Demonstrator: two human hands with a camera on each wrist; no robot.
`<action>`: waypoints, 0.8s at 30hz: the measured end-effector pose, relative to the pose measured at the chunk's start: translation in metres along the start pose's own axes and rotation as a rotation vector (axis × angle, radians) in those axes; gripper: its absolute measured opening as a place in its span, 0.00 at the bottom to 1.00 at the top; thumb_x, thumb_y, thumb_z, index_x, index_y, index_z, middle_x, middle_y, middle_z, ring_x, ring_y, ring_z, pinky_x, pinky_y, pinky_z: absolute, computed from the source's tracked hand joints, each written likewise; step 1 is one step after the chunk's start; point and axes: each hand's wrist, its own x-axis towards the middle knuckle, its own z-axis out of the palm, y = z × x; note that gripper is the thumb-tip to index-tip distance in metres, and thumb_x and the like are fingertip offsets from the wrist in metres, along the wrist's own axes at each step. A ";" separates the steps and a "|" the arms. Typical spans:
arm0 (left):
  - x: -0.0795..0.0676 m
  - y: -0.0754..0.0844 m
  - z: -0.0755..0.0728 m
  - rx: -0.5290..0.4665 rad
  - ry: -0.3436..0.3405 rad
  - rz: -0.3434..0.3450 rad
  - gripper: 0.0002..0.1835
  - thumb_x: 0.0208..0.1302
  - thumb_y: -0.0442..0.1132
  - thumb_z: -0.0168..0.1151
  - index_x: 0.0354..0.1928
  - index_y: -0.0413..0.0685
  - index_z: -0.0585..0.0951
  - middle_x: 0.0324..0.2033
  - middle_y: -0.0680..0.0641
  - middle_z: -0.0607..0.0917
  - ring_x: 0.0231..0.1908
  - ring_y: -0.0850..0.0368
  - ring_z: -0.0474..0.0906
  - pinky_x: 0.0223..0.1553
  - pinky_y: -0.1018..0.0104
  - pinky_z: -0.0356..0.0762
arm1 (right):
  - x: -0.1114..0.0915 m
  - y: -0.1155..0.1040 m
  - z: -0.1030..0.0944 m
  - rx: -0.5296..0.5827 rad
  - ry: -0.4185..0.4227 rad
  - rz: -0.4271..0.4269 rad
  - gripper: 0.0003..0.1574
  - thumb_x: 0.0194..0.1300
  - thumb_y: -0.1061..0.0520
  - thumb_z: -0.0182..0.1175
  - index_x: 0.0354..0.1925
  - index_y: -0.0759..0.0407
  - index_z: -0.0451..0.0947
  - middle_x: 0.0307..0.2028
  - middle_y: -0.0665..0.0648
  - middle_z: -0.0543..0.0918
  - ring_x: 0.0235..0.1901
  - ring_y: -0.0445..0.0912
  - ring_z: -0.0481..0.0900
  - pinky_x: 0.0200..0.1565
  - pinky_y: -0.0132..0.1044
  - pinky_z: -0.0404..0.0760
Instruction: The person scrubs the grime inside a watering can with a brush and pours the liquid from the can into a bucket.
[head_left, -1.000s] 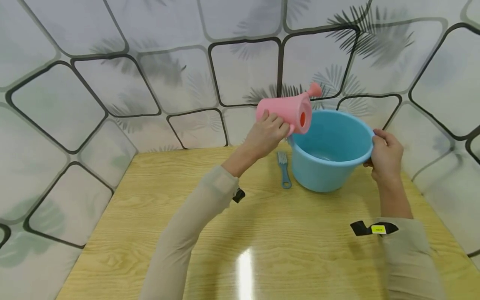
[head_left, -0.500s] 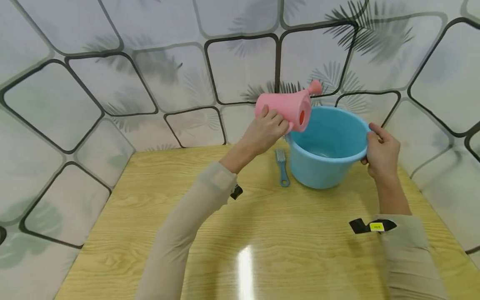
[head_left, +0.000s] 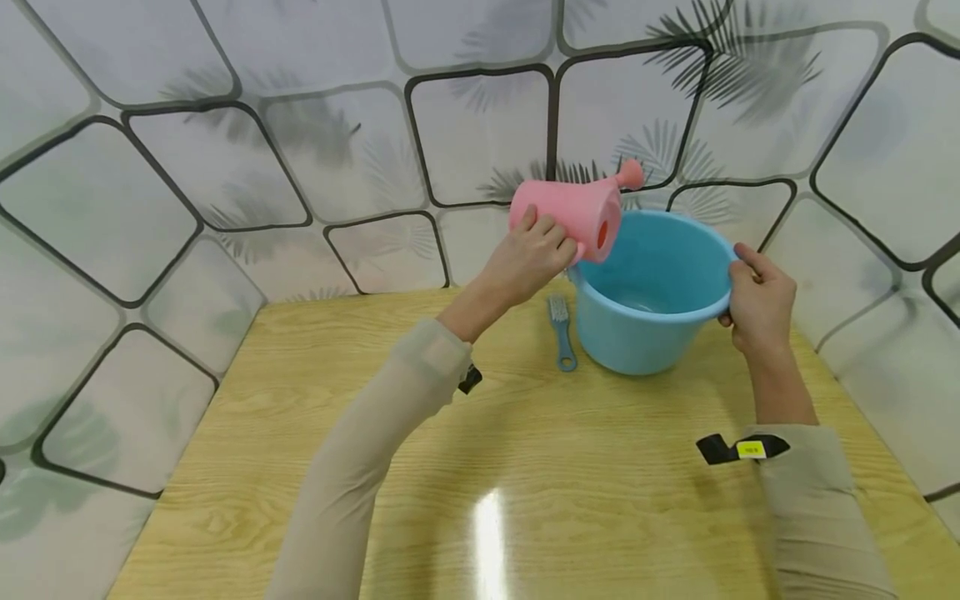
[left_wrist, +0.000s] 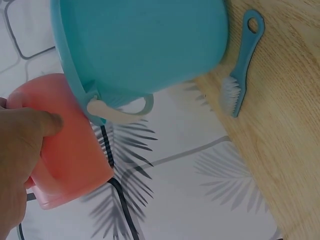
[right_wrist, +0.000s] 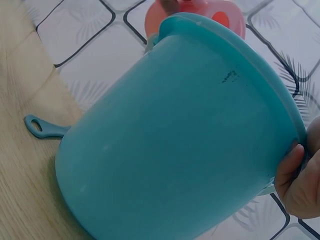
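My left hand point(head_left: 528, 257) grips the handle of a pink watering can point(head_left: 564, 208), which lies tipped on its side at the left rim of a blue basin point(head_left: 637, 337). The can's top, with a red-orange opening, faces right over the basin, and its round spout head points up and right. My right hand point(head_left: 761, 304) holds the basin's right rim, fingers point(right_wrist: 291, 165) curled under it and thumb on top. The basin looks slightly tilted, and its inside shows nothing but its floor. A blue-handled brush point(head_left: 562, 333) with pale bristles lies left of the basin.
The light wood table point(head_left: 337, 433) meets a patterned wall covering point(head_left: 360, 158) at the back and both sides. A small side handle point(left_wrist: 117, 112) sticks out from the basin's left rim, close to the watering can.
The whole view has shifted slightly. My right hand and the basin have moved a little left, and its thumb has straightened along the rim. The left hand keeps the watering can tipped.
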 end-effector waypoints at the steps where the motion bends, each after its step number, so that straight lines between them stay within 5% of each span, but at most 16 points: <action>1: 0.000 0.000 0.000 0.000 -0.003 0.003 0.04 0.71 0.33 0.58 0.38 0.43 0.81 0.32 0.45 0.82 0.39 0.47 0.78 0.58 0.47 0.74 | 0.000 0.000 0.000 -0.016 -0.002 -0.003 0.29 0.73 0.55 0.50 0.70 0.57 0.67 0.26 0.46 0.80 0.07 0.38 0.67 0.09 0.28 0.64; 11: 0.002 -0.001 0.002 0.042 0.011 0.038 0.06 0.73 0.35 0.56 0.36 0.44 0.80 0.32 0.45 0.81 0.37 0.47 0.77 0.56 0.47 0.74 | 0.002 0.000 -0.005 -0.265 -0.031 -0.008 0.34 0.74 0.49 0.46 0.74 0.54 0.59 0.23 0.40 0.77 0.09 0.37 0.66 0.12 0.28 0.64; 15: 0.004 -0.001 0.002 0.051 0.013 0.048 0.07 0.73 0.33 0.54 0.36 0.44 0.80 0.32 0.46 0.81 0.36 0.48 0.76 0.55 0.48 0.74 | 0.007 0.001 -0.011 -0.369 -0.104 -0.049 0.37 0.74 0.45 0.46 0.75 0.56 0.57 0.20 0.37 0.76 0.11 0.35 0.68 0.14 0.28 0.66; 21: 0.005 -0.001 0.002 0.058 -0.006 0.055 0.09 0.74 0.32 0.51 0.36 0.44 0.80 0.33 0.45 0.82 0.37 0.48 0.76 0.56 0.48 0.74 | 0.015 0.007 -0.028 -0.171 -0.330 -0.063 0.45 0.72 0.47 0.56 0.77 0.59 0.49 0.13 0.45 0.71 0.09 0.38 0.64 0.13 0.30 0.62; 24: 0.005 -0.001 0.001 0.062 -0.009 0.055 0.09 0.74 0.32 0.51 0.36 0.44 0.80 0.33 0.45 0.82 0.37 0.47 0.77 0.56 0.48 0.74 | 0.016 0.011 -0.032 -0.097 -0.361 -0.095 0.48 0.70 0.49 0.60 0.77 0.62 0.49 0.16 0.46 0.77 0.11 0.38 0.69 0.14 0.29 0.68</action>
